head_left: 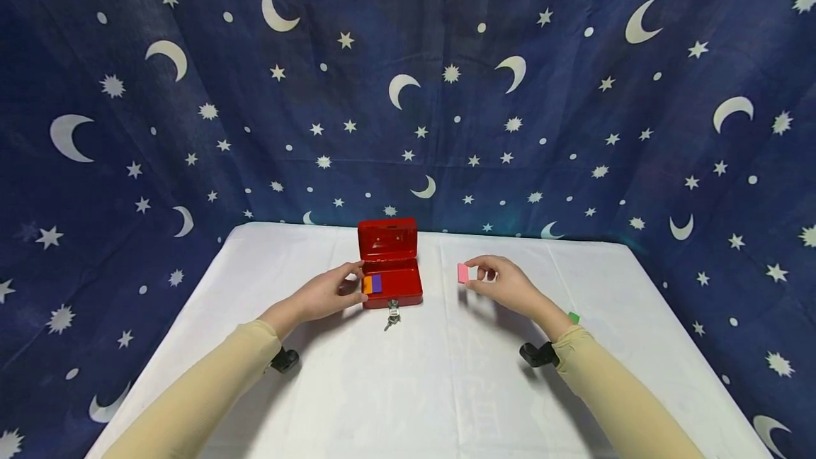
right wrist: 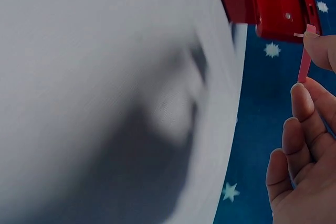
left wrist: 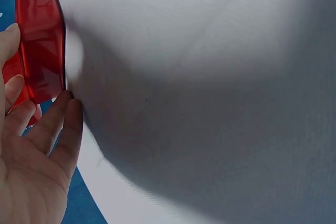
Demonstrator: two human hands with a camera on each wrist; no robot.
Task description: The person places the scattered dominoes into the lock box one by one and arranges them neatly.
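An open red metal cash box (head_left: 403, 282) stands on the white table, its lid (head_left: 387, 239) tipped back. Inside, at its left end, lie an orange piece (head_left: 367, 285) and a purple piece (head_left: 377, 283), side by side. My left hand (head_left: 326, 292) grips the box's left end, thumb at the front corner and fingers farther back along the side. To the right of the box, my right hand (head_left: 506, 285) pinches a thin pink square tile (head_left: 462, 273) between thumb and fingertips. In the right wrist view the tile (right wrist: 304, 59) shows edge-on.
Keys (head_left: 392, 317) hang from the lock at the box's front and rest on the white tablecloth (head_left: 382, 388). A small green piece (head_left: 574, 317) shows behind my right wrist, partly hidden. A dark blue curtain (head_left: 446, 119) with moons and stars stands behind the table.
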